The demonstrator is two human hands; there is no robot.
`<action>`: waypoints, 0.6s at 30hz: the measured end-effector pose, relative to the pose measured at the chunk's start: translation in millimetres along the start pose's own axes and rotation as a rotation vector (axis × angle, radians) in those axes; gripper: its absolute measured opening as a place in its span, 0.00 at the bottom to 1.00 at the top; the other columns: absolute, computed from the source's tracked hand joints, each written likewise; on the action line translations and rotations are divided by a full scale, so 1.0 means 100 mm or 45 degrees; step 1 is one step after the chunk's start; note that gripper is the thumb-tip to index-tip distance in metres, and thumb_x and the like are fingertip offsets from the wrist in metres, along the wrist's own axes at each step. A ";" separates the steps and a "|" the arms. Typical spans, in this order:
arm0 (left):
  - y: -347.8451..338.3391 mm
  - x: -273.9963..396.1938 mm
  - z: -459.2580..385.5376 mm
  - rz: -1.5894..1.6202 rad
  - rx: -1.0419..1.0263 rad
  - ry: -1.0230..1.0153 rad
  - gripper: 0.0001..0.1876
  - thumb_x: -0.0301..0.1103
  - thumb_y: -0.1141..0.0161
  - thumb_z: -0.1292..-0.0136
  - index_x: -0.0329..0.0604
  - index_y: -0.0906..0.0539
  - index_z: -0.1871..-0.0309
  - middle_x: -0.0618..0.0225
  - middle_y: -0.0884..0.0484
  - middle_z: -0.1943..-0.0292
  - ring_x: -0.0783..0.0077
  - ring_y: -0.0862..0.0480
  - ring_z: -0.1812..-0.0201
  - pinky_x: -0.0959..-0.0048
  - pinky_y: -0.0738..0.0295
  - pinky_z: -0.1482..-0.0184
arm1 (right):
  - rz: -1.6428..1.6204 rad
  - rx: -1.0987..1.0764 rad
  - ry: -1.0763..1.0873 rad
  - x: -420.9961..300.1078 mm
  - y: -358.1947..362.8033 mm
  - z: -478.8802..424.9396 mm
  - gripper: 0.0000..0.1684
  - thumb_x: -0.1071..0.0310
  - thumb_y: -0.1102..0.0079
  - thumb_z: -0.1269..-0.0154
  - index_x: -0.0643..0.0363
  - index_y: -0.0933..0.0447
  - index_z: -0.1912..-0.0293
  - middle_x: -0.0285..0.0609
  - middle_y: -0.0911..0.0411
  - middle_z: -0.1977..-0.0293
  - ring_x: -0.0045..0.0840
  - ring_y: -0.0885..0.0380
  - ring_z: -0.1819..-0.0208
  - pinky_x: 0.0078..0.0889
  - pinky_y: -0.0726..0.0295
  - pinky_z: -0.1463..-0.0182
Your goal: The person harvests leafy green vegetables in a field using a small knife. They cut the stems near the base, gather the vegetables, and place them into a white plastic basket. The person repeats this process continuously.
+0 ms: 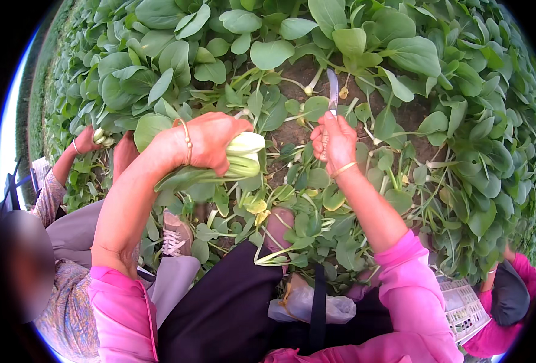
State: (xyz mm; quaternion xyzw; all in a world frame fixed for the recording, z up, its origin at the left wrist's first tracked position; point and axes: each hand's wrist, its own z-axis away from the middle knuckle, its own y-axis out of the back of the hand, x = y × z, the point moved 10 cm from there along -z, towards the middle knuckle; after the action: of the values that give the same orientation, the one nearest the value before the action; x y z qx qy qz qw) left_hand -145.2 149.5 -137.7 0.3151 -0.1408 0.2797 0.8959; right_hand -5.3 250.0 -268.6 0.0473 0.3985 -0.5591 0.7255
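Note:
My left hand (213,143) is closed around a bunch of bok choy (245,152). Its pale cut stem ends point right, and its leaves trail back under my forearm. My right hand (336,138) grips a small curved knife (333,88) by the handle, which my fingers mostly hide. The blade points away from me, over bare soil (295,75). A cut stem end (308,90) lies on the ground just left of the blade tip. Loose leaves, some yellowed (255,205), cover the ground below my hands.
Dense standing bok choy (413,50) fills the far side and the right. On my left a co-worker's hand (86,139) holds pale stems. Another person (512,290) bends at the right beside a white plastic crate (463,306). A clear plastic bag (336,309) lies between my legs.

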 end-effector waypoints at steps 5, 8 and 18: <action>0.04 0.47 0.07 -0.030 -0.084 -0.067 0.47 0.27 0.35 0.66 0.40 0.39 0.34 0.49 0.19 0.60 0.49 0.19 0.56 0.62 0.24 0.52 | -0.070 -0.167 -0.288 0.14 -0.13 -0.13 0.14 0.58 0.54 0.29 0.60 0.35 0.63 0.41 0.31 0.82 0.17 0.37 0.89 0.21 0.44 0.90; 0.21 0.74 -0.01 -0.098 -0.006 -0.157 0.50 0.25 0.35 0.65 0.43 0.43 0.32 0.48 0.19 0.58 0.47 0.20 0.56 0.60 0.24 0.52 | 0.465 -0.501 -0.534 0.26 -0.32 0.10 0.17 0.57 0.52 0.31 0.62 0.32 0.65 0.42 0.30 0.83 0.18 0.37 0.89 0.23 0.44 0.89; 0.57 1.50 -0.98 -0.788 0.259 -0.212 0.49 0.23 0.35 0.59 0.44 0.48 0.30 0.49 0.19 0.68 0.49 0.18 0.63 0.59 0.23 0.60 | 0.020 0.030 -0.044 -0.23 0.64 0.31 0.12 0.61 0.53 0.30 0.59 0.33 0.64 0.40 0.30 0.81 0.17 0.38 0.90 0.22 0.43 0.90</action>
State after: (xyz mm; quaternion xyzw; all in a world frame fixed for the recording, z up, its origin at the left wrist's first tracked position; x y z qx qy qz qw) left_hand -50.8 311.6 -120.5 0.4525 -0.0824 -0.0196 0.8877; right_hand 64.5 275.5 -257.2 0.0492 0.3788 -0.5589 0.7360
